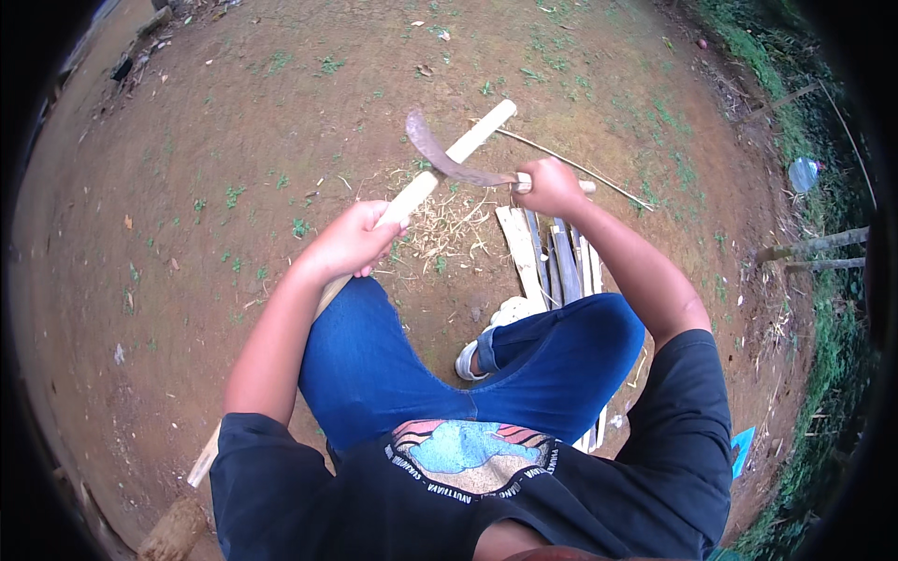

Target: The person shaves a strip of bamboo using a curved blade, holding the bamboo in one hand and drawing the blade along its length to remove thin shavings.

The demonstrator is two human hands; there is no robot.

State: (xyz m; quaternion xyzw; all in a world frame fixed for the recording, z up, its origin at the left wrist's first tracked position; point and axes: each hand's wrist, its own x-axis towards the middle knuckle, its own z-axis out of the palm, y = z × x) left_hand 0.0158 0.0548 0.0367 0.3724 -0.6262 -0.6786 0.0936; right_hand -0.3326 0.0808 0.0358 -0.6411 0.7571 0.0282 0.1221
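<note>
My left hand is closed round a long pale wooden pole, which slants from the far middle down past my left thigh. Behind my left arm part of the pole is hidden; its near end shows again at lower left. My right hand grips the wooden handle of a sickle with a curved, dark blade. The blade crosses the pole beyond my left hand and appears to touch it. Pale shavings lie scattered on the ground below the blade.
Several split wooden strips lie beside my right leg. A thin stick rests on the dirt beyond my right hand. At lower left is a log end. Grass and wooden rails border the right side.
</note>
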